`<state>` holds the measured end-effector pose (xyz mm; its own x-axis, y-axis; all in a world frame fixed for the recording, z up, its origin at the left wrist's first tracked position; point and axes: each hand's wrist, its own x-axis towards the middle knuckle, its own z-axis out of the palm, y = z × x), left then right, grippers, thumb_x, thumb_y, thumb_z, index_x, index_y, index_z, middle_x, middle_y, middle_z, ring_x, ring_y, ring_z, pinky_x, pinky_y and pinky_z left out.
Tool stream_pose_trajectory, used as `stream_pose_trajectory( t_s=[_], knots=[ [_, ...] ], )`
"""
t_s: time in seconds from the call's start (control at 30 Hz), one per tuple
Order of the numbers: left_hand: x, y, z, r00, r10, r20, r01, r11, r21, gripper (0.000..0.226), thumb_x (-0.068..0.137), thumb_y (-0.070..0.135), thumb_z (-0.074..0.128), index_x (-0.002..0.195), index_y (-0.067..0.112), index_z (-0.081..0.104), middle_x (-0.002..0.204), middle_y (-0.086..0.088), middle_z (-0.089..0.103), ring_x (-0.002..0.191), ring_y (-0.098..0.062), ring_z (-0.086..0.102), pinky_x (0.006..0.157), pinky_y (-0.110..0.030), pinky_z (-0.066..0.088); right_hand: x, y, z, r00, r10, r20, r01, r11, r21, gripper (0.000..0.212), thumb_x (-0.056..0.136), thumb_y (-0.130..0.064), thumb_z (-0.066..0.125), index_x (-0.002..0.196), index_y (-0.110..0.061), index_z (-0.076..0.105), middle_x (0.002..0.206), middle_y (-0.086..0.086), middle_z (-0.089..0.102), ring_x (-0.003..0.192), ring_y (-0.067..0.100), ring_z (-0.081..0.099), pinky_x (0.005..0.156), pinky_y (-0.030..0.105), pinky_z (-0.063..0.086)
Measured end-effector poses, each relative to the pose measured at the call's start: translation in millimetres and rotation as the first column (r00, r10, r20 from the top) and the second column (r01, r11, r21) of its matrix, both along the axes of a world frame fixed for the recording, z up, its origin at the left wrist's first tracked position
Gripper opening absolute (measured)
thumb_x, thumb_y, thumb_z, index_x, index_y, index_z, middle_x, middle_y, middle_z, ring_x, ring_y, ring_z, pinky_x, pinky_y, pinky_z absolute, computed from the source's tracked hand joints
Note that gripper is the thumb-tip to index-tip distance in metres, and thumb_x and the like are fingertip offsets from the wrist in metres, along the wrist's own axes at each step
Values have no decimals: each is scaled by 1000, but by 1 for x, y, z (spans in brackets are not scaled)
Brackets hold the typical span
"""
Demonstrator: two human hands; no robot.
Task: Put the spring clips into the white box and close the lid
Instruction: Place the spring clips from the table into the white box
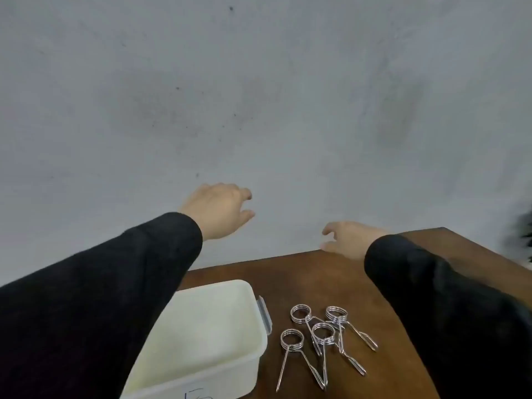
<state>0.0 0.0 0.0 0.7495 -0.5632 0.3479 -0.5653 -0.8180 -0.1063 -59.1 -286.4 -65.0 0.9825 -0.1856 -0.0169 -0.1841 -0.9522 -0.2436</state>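
A white plastic box [207, 335] with its lid on and a grey latch [264, 313] on its right side stands at the bottom centre of a brown table [331, 277]. Several metal spring clips [324, 338] lie in a loose cluster on the table just right of the box. My left hand [218, 208] is stretched forward past the table's far edge, fingers loosely apart, holding nothing. My right hand [349, 237] hovers over the far table edge, fingers apart and empty. Both arms wear black sleeves; the left sleeve hides the box's left part.
A grey floor [259, 96] fills the view beyond the table's far edge. A dark blurred object [525, 240] shows at the right border. Bare brown tabletop lies between the clips and the far edge.
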Motion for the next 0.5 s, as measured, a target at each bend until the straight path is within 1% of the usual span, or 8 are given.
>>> stream_pose_trajectory(
  t_s=[0.03,0.1,0.13,0.2,0.3,0.37,0.43,0.5],
  knots=[
    [-6,-9,-19,999,-2,-47,4,999,48,48,100,49,40,139,22,52,135,-3,61,119,-26,57,100,-44,41,-6,-3,-19,998,-20,-63,19,1000,-13,53,94,-48,56,141,-24,49,140,2,57,123,23,56,100,34,44],
    [-12,-27,-65,991,-50,-128,56,997,45,47,100,49,40,137,23,54,132,-2,63,116,-24,59,99,-44,43,-11,-13,-63,984,-37,-174,38,999,5,50,95,-42,57,140,-21,50,140,2,57,124,21,56,102,33,44],
    [-18,-34,-92,981,-58,-186,69,996,51,47,100,49,40,136,23,55,130,-1,64,115,-24,60,98,-43,44,-14,-17,-86,969,-48,-241,53,998,15,48,96,-39,58,140,-20,51,140,2,57,123,21,56,103,33,44],
    [-23,-45,-130,961,-53,-270,70,996,55,45,100,48,41,134,22,57,128,-1,65,113,-23,61,99,-43,45,-12,-23,-123,945,-82,-316,93,995,21,47,97,-36,58,139,-16,52,139,4,58,124,22,57,105,34,44],
    [-29,-53,-170,920,-20,-391,40,998,44,44,101,47,42,135,23,58,129,0,65,115,-22,60,110,-40,39,-3,-28,-162,926,-134,-354,153,988,26,46,96,-37,57,135,-13,56,132,7,63,120,24,60,101,33,47],
    [-32,-55,-188,893,7,-451,12,999,40,44,102,47,42,135,24,58,129,1,65,116,-21,60,111,-38,36,5,-31,-183,911,-149,-385,163,987,5,45,96,-39,56,131,-11,60,127,7,66,116,24,62,98,33,49],
    [-30,-54,-196,895,22,-446,-5,999,40,44,102,48,40,133,23,60,125,1,68,115,-20,60,114,-37,30,13,-34,-198,908,-168,-385,183,983,2,40,94,-38,58,123,-10,66,120,7,70,111,24,65,94,33,52],
    [-29,-53,-199,907,26,-421,-14,999,32,45,102,48,39,132,23,61,122,2,69,114,-19,60,116,-36,26,20,-38,-208,917,-197,-346,219,976,23,33,90,-32,61,112,-10,70,108,8,73,103,26,67,88,32,54]
  ],
)
